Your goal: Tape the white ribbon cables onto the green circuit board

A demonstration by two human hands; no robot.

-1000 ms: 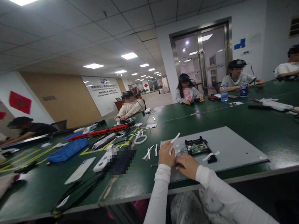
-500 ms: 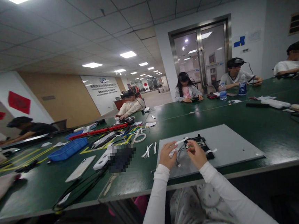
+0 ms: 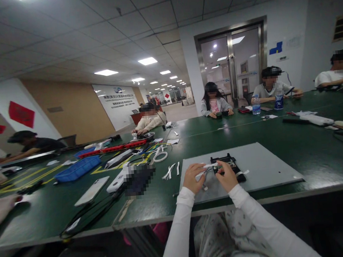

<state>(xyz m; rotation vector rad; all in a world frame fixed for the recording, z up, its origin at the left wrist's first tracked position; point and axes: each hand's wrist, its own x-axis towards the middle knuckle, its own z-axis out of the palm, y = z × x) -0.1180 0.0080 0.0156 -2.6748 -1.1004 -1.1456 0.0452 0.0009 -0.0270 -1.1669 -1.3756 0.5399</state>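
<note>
My left hand [image 3: 194,177] and my right hand [image 3: 227,175] are over a grey flat panel [image 3: 267,166], fingers bent towards each other. A short white strip [image 3: 210,165] stretches between their fingertips, pinched at both ends. Just beyond and under my right hand lies a black frame-like device [image 3: 234,164] with small parts inside; another white strip [image 3: 246,172] sticks out at its near right corner. Thin grey cables run below the held strip, partly hidden by my fingers, and end near a small white connector [image 3: 205,188].
Loose white strips [image 3: 169,172] and a white ring-shaped roll [image 3: 160,157] lie left of the panel. Further left are a white phone [image 3: 92,191], a blue tray [image 3: 78,170] and black cables [image 3: 91,217]. Water bottles [image 3: 256,106] stand across the green table [image 3: 320,151], where several people sit.
The white strip has come down and now lies flatter between my fingertips. My right fingers have closed in on its right end. Both wrists have barely moved.
</note>
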